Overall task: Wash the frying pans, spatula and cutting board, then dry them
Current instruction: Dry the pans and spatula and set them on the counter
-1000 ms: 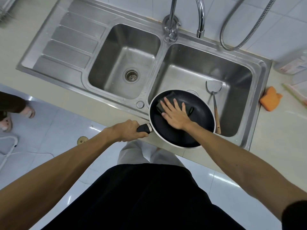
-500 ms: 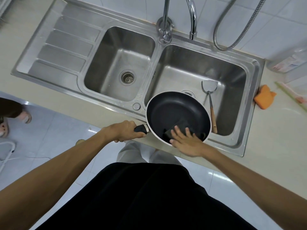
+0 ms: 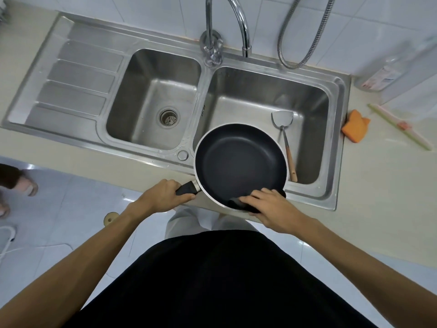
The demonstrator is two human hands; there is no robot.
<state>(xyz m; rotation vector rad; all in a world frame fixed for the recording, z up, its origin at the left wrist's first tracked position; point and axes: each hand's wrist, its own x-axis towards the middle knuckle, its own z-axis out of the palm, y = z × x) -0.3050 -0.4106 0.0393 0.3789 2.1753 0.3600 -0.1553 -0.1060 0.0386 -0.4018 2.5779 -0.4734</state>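
Observation:
A black frying pan (image 3: 240,159) with a pale rim hangs over the front edge of the right sink basin. My left hand (image 3: 163,196) grips its black handle. My right hand (image 3: 269,207) presses a dark sponge (image 3: 238,202) against the pan's near rim, its fingers folded over the sponge. A metal spatula (image 3: 285,129) with a wooden handle lies in the right basin just right of the pan. No cutting board is in view.
The steel double sink (image 3: 47,119) has a drainboard on the left and an empty left basin (image 3: 151,102). A tap (image 3: 243,27) and a hose (image 3: 305,39) stand behind. On the counter to the right lie an orange cloth (image 3: 354,126), a bottle (image 3: 387,69) and a thin stick (image 3: 399,126). A person's foot (image 3: 21,183) is on the floor at the left.
My right hand has slid the sponge from the pan's middle down to its near rim. The left hand keeps its hold on the handle.

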